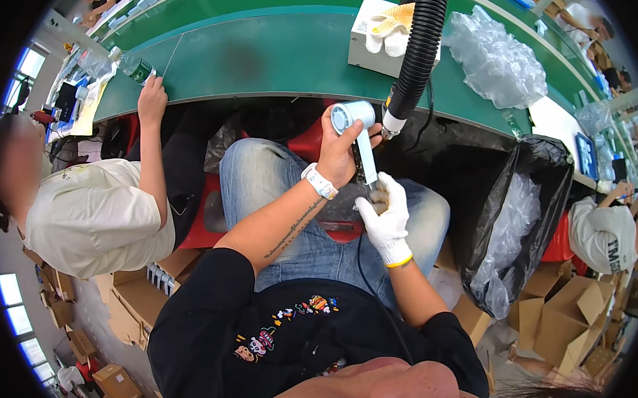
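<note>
Apparently handle-end work: pale-blue round-headed plastic device (368,158).
Left grip (339,146) clasps it; white-gloved right grip (388,218) (closure unclear) likely needs steadiness.

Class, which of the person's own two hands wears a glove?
The right hand, in a white glove with a yellow edge. The left hand, holding the pale blue device, is bare, with a white wristband.

Behind one black hose (421,57) there is one white box (373,58); just left of the hose's nozzle, one light-blue handheld device (367,157). Right of the hose are two heaps of clear plastic (496,57) and, holding one of them, one large black bag (480,217).
</note>
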`<state>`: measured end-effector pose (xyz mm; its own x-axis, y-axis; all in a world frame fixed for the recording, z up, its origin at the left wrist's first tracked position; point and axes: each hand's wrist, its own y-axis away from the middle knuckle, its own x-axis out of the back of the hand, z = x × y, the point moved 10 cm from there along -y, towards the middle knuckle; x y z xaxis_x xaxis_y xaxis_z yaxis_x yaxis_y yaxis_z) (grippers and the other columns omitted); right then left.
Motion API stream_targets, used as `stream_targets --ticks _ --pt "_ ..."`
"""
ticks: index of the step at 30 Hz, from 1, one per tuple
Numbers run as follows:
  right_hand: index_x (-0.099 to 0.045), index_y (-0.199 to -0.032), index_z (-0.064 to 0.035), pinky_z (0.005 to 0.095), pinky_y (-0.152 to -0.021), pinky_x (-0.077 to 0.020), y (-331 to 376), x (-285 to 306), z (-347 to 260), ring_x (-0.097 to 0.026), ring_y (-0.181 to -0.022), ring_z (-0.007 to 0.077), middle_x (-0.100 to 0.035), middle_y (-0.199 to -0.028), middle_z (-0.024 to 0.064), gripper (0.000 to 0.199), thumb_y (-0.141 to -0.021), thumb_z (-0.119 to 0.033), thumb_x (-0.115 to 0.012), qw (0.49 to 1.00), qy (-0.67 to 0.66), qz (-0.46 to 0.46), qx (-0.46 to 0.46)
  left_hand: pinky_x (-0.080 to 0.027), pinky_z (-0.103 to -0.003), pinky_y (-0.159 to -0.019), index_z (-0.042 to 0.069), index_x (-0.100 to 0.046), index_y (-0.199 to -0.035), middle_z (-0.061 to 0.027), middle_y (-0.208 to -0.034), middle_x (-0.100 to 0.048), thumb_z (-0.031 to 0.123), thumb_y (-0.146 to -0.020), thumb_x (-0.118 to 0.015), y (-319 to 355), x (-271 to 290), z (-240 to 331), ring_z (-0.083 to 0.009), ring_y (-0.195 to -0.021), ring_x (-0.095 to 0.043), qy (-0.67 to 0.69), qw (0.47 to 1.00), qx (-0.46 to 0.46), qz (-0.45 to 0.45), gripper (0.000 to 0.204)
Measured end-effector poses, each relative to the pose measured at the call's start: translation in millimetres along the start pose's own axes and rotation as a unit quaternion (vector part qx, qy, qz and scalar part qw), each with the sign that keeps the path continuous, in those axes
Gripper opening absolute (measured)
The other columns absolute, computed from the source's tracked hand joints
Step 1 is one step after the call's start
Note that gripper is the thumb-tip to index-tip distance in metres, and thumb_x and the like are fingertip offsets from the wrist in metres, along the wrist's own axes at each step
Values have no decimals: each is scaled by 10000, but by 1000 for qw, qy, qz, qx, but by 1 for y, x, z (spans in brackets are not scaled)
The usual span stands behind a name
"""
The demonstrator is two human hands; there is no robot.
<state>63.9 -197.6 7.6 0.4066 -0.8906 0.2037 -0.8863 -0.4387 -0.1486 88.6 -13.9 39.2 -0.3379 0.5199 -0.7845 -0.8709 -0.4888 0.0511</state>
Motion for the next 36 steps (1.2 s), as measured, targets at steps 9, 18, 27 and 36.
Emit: stream_targets --ticks 9,18,27,36 --pt "-505 -1441 -22 347 -857 -587 -35 13 -27 -677 -1025 220 -623 -1289 139 640 -864 -52 -782 994 -59 91 -5 -545 -488 -1010 181 -306 -1409 -144 -1356 -553 128 -979 -678 21 20 -35 -312 -1244 -616 -112 993 38 -25 571" --pt "-570 -1399 -3 380 -981 -546 -42 13 -40 -697 -1088 277 -683 -1270 155 541 -892 -103 -732 992 36 -28 114 -516 -492 -1036 129 -498 -1304 -128 -1294 -605 185 -939 -722 27 20 15 -259 -1252 -590 -83 960 266 -34 432" --pt "-674 -1263 18 393 -978 -543 -30 -16 -48 -711 -1097 319 -723 -1150 212 579 -747 -209 -808 926 -33 -370 -64 -546 -426 -892 82 -631 -1051 -115 -1112 -640 145 -795 -786 62 -49 61 -271 -1027 -661 -507 778 -118 -352 306" --pt "-748 -1015 -54 453 -760 -577 28 -39 -64 -742 -829 375 -716 -829 231 379 -738 -309 -787 847 280 -452 -20 -581 -415 -877 74 -679 -986 -124 -1100 -650 140 -726 -810 175 -38 42 -335 -1051 -688 -463 762 -258 -372 299"
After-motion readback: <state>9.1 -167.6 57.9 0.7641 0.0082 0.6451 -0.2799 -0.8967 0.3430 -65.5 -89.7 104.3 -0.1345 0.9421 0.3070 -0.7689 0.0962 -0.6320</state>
